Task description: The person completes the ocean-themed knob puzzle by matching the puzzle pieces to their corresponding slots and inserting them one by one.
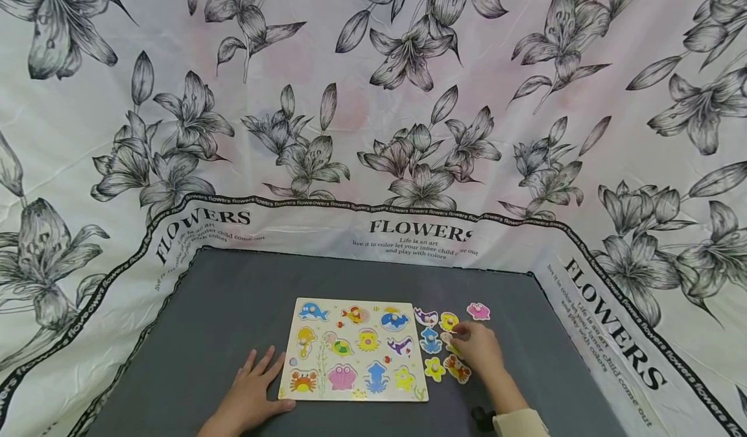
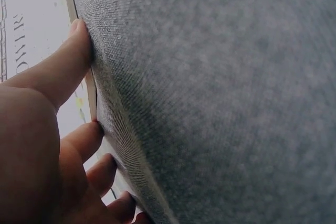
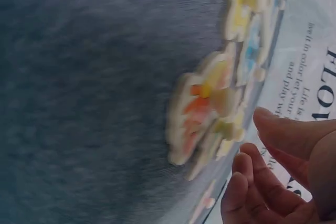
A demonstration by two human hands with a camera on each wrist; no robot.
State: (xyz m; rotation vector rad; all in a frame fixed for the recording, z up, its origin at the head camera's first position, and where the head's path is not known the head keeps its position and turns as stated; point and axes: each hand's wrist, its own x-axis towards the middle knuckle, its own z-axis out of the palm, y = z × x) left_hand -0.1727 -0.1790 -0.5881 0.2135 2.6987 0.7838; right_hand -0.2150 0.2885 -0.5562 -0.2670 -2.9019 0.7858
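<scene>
A pale puzzle board (image 1: 354, 393) with printed sea animals lies on the grey table. My left hand (image 1: 252, 385) rests at its lower-left corner, fingers spread, thumb along the front edge; the left wrist view shows fingers (image 2: 79, 51) touching the board's edge. My right hand (image 1: 481, 348) reaches over loose pieces right of the board, fingertips at a turtle piece (image 1: 448, 341) they partly cover. In the right wrist view, thumb and fingers stand apart with nothing visible between them. Around it lie a crab piece (image 1: 458, 369), starfish piece (image 1: 434, 369), blue squid piece (image 1: 430, 340) and yellow octopus piece (image 1: 449, 321).
A purple whale piece (image 1: 426, 317) lies by the board's upper right, and a pink shell piece (image 1: 478, 311) sits farther right. Knobs show on several animals along the board's top row. A flower-printed cloth (image 1: 408, 242) borders the grey table (image 1: 233, 294). A small black object (image 1: 483, 417) is near the right wrist.
</scene>
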